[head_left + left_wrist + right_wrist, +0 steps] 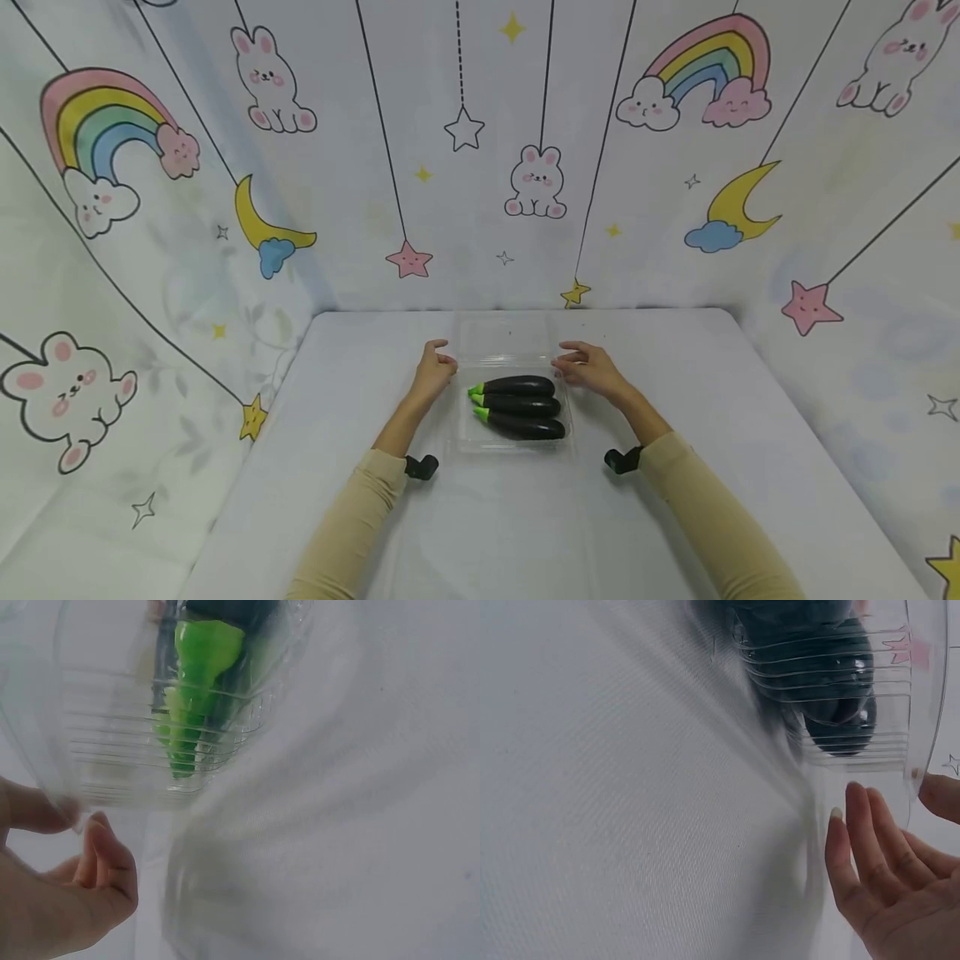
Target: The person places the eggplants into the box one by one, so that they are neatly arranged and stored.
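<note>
Three dark purple eggplants with green stems lie side by side in a clear plastic clamshell box, stems to the left. The box's lid is folded back behind it. My left hand is at the box's back left corner; in the left wrist view its thumb and bent forefinger pinch the rim. At the back right corner is my right hand. Its thumb rests at the rim in the right wrist view, while the other fingers stay extended below the ribbed side wall.
The box sits on a white-covered table. Behind and beside the table hangs a white cloth printed with rabbits, rainbows, moons and stars. A black camera is strapped to each wrist below a beige sleeve.
</note>
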Demonstrator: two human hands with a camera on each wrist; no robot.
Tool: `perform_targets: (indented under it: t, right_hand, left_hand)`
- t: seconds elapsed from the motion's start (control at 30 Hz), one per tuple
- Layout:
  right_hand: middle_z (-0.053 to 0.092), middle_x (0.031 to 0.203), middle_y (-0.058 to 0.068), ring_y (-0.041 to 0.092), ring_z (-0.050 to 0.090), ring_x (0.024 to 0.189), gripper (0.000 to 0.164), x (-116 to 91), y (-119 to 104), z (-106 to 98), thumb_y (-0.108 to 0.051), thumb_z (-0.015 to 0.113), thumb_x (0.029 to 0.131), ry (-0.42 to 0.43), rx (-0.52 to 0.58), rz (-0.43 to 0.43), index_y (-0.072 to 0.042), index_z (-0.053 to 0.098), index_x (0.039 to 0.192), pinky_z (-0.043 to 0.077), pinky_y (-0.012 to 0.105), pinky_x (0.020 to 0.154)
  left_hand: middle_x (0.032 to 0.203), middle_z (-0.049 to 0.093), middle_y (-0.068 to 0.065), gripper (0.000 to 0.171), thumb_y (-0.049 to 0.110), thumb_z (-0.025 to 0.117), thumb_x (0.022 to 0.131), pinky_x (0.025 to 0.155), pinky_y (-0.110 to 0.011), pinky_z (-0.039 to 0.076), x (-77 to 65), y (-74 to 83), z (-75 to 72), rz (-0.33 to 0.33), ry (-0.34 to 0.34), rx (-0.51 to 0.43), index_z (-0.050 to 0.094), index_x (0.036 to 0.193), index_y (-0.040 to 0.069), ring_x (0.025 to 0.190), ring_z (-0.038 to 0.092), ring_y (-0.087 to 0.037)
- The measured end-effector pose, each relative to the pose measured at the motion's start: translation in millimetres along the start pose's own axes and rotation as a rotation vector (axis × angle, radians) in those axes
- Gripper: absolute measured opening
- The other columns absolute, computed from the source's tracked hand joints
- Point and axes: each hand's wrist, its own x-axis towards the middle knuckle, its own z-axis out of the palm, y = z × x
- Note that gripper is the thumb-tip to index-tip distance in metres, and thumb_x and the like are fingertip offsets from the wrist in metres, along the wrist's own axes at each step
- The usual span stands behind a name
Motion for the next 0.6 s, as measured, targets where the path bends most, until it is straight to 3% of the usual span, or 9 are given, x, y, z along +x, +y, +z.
perform_targets:
  t: [0.1,0.27,0.37,0.5,0.6]
  right_hand:
    - [0.064,0.133,0.029,0.038,0.069,0.115,0.064,-0.6,1.6,-0.4,-0.020,0.070,0.102,-0.004,0.016,-0.006,0.006,0.042,0.153,0.060,0.036,0.088]
    - [0.064,0.133,0.029,0.039,0.069,0.116,0.063,-2.8,3.2,-0.8,-0.019,0.071,0.102,-0.002,0.042,-0.007,0.004,0.044,0.153,0.060,0.036,0.089]
    - [0.064,0.133,0.029,0.039,0.069,0.116,0.062,-3.3,3.7,-1.8,-0.017,0.071,0.101,0.001,0.067,-0.010,0.004,0.044,0.153,0.060,0.035,0.088]
    - [0.064,0.132,0.030,0.035,0.071,0.113,0.061,-1.9,4.6,-2.5,-0.012,0.071,0.100,0.008,0.112,-0.020,0.004,0.045,0.153,0.060,0.035,0.087]
    - [0.065,0.131,0.030,0.029,0.072,0.110,0.060,-0.7,5.5,-2.5,-0.008,0.071,0.100,0.012,0.144,-0.026,0.005,0.045,0.152,0.060,0.035,0.087]
  left_hand:
    - [0.111,0.062,-0.016,0.063,0.002,0.056,0.098,0.068,-0.025,0.047,-0.2,-0.5,1.9,-0.020,-0.008,-0.012,0.033,0.156,-0.005,0.089,0.061,-0.027]
    - [0.108,0.060,-0.014,0.056,0.001,0.054,0.098,0.069,-0.023,0.046,0.0,-0.8,2.4,-0.024,-0.025,0.008,0.041,0.151,-0.011,0.091,0.059,-0.025]
    - [0.106,0.059,-0.013,0.056,0.000,0.056,0.098,0.072,-0.027,0.048,0.4,-0.4,1.8,-0.018,-0.027,-0.007,0.042,0.151,-0.009,0.087,0.056,-0.021]
    - [0.108,0.058,-0.014,0.055,-0.001,0.056,0.099,0.082,-0.041,0.053,-0.9,0.9,0.2,-0.019,-0.024,-0.046,0.042,0.152,-0.004,0.091,0.058,-0.026]
    - [0.108,0.059,-0.014,0.055,-0.001,0.058,0.100,0.082,-0.042,0.054,-0.2,-0.4,-0.7,-0.022,-0.017,-0.063,0.043,0.153,0.000,0.091,0.059,-0.026]
